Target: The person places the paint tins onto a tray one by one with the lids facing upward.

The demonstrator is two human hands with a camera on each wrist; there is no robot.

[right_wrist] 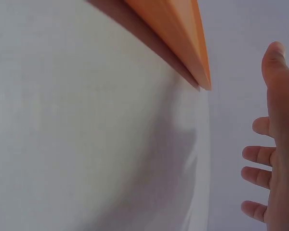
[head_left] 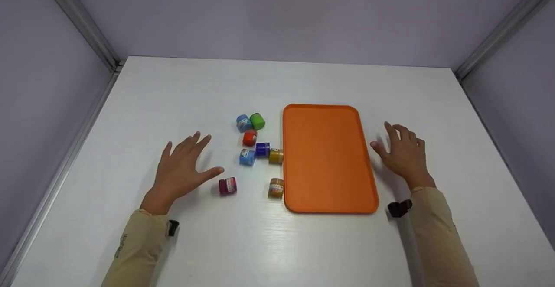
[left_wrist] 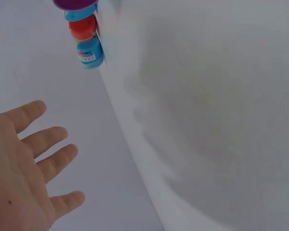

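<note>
Two open hands (head_left: 182, 170) beside jars (head_left: 250, 138)

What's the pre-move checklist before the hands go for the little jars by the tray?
1. Left hand free: ok, fingers spread, holding nothing.
2. Right hand free: ok, open beside the orange tray.
3. Tray bare: ok, nothing in it.
4. Jars reachable: ok, all left of the tray; maroon jar nearest the left hand.
5. Jars upright: not ok, most lie on their sides.
6. Lids tight: cannot tell.
</note>
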